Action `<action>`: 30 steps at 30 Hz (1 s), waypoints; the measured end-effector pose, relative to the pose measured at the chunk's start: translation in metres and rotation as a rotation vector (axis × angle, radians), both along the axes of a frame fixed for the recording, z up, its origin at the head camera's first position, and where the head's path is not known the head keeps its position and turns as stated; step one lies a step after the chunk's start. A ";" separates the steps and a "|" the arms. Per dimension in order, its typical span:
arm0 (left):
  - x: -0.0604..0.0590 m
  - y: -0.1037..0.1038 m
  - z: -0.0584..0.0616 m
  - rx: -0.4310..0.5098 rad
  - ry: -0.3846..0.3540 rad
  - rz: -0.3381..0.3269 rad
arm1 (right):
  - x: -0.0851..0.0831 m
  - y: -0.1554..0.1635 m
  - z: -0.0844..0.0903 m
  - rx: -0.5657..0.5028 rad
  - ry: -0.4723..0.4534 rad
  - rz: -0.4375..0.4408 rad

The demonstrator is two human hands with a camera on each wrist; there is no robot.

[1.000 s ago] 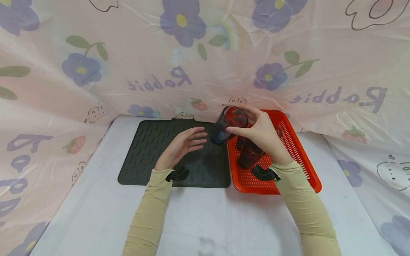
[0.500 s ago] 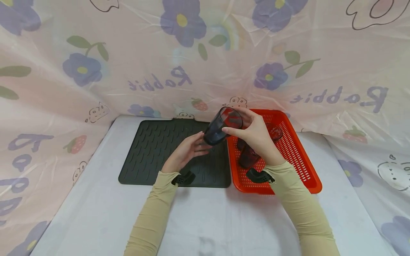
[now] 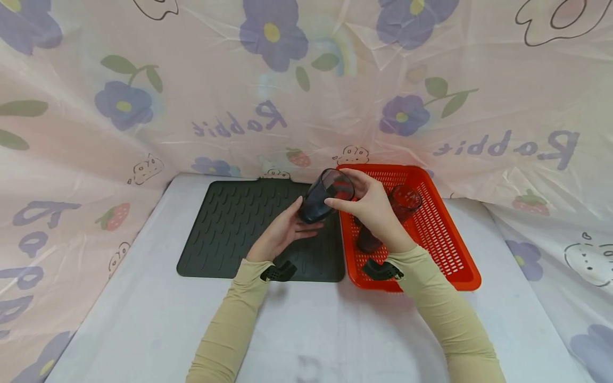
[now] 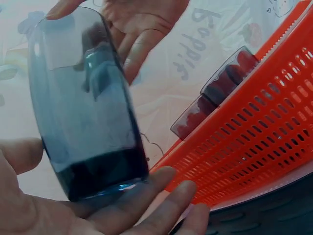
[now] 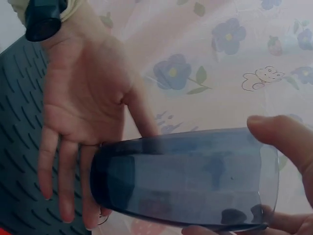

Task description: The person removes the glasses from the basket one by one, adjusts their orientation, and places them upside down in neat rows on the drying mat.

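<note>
A dark blue see-through glass [image 3: 324, 198] hangs tilted over the seam between the black ribbed mat [image 3: 230, 223] and the red basket [image 3: 460, 250]. My right hand [image 3: 373, 210] pinches its rim between thumb and fingers. My left hand [image 3: 280, 234] lies palm-up under the base, with its straight fingers touching the glass. The left wrist view shows the glass [image 4: 88, 107] resting on my left fingers [image 4: 146, 205], with the right hand [image 4: 142, 29] above. In the right wrist view the glass [image 5: 190, 176] lies across the open left palm [image 5: 83, 112].
Two more dark glasses [image 3: 404, 199] [image 3: 367, 239] stand in the red perforated basket, also seen as glasses [image 4: 215, 93] over the basket wall [image 4: 264, 127]. A flowered plastic sheet [image 3: 306, 96] hangs behind and at both sides. Grey tabletop [image 3: 311, 330] lies in front.
The right hand has carried the glass left and a little lower, away from the basket. The left hand has risen from over the mat and now touches the glass's base.
</note>
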State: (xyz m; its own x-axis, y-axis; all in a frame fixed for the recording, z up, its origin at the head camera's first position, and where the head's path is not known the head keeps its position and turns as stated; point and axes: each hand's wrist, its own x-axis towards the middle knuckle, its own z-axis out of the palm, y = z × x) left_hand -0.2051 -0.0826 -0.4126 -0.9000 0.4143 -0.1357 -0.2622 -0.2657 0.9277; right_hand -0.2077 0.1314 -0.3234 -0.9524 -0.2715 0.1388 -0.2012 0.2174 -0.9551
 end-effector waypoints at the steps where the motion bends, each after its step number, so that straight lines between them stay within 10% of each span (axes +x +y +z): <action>1: 0.000 -0.001 0.001 -0.008 0.000 -0.003 | 0.000 0.000 -0.001 0.008 -0.002 0.007; 21: 0.002 -0.028 0.010 -0.018 -0.031 0.074 | -0.001 0.001 -0.014 0.147 -0.086 0.064; 30: 0.001 -0.033 0.012 0.079 -0.059 0.281 | -0.003 0.000 -0.025 0.194 -0.144 0.078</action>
